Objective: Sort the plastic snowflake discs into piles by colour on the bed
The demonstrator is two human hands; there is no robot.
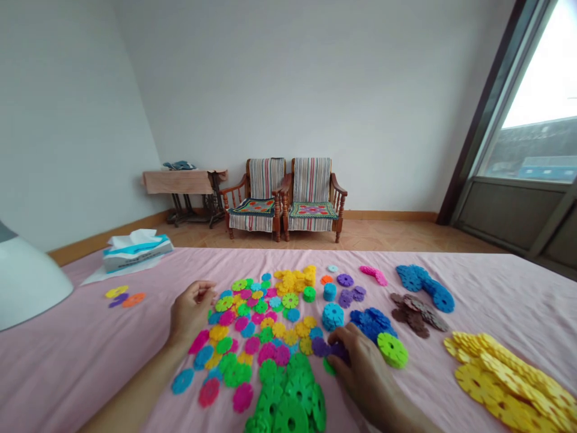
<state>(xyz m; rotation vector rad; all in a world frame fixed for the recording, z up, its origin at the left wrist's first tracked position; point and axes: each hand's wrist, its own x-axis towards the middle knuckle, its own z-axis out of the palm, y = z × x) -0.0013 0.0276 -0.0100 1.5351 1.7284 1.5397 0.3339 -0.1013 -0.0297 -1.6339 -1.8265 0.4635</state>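
Observation:
Notched plastic snowflake discs in many colours lie loose in a mixed spread (252, 328) on the pink cloth. At the left edge of this spread is my left hand (188, 311), its fingers curled in towards the thumb; what they hold, if anything, is hidden. My right hand (363, 367) pinches purple snowflake discs (339, 352) between thumb and fingers, right of the spread. Just beyond it stand a light blue stack (333, 316) and a dark blue heap (373, 323). A lime green stack (393, 350) sits beside its knuckles. Large green discs (291, 397) are piled nearest me.
Yellow discs (509, 379) lie in rows at the right, with brown discs (417, 313) and blue discs (424, 285) beyond. A tissue box (137, 252) and a white rounded lamp shade (31, 279) are at the left. Two wooden armchairs (313, 186) stand by the wall.

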